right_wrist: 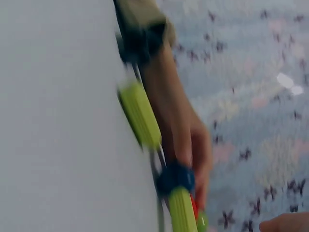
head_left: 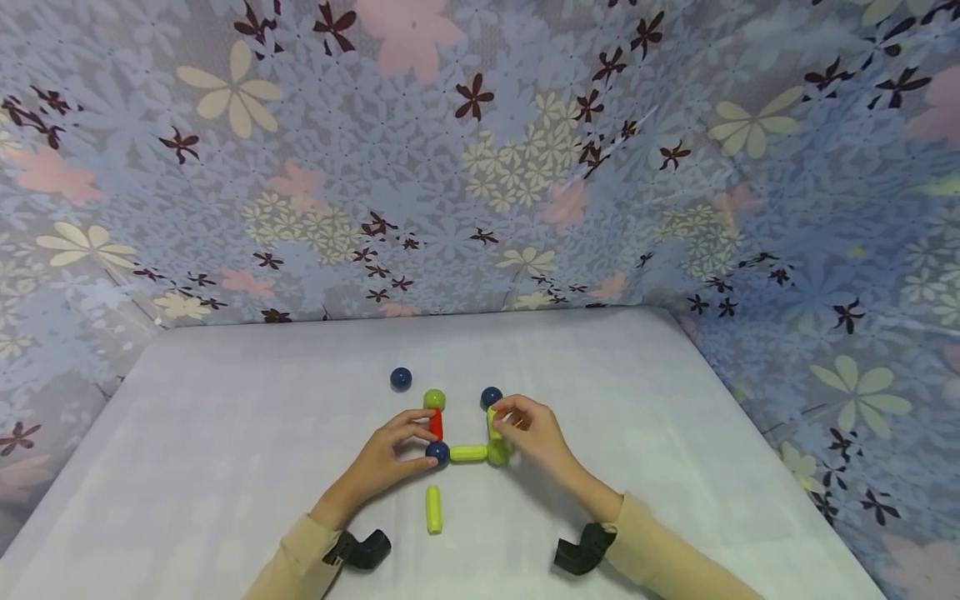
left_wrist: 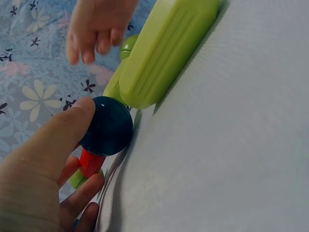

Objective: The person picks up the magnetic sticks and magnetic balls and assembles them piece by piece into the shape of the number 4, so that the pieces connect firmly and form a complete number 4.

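In the head view my left hand (head_left: 378, 462) holds a dark blue ball (head_left: 437, 452) and the red toy rod (head_left: 437, 427) joined to it. Its thumb presses the ball and its fingers lie along the rod. A green ball (head_left: 434, 400) caps the rod's far end. From the held ball, a yellow-green rod (head_left: 468, 453) runs right to another green ball (head_left: 498, 452). My right hand (head_left: 536, 429) hovers with loosely bent fingers over an upright-running green rod (head_left: 492, 421), whose far end meets a blue ball (head_left: 491, 396). Only a fingertip (right_wrist: 285, 223) shows in the right wrist view.
A loose blue ball (head_left: 401, 379) lies on the white-covered table (head_left: 247, 392) behind the pieces. One loose yellow-green rod (head_left: 433, 510) lies between the forearms. Flowered cloth (head_left: 420, 167) stands along the back and the right side. Black mounts (head_left: 363, 551) sit at both wrists.
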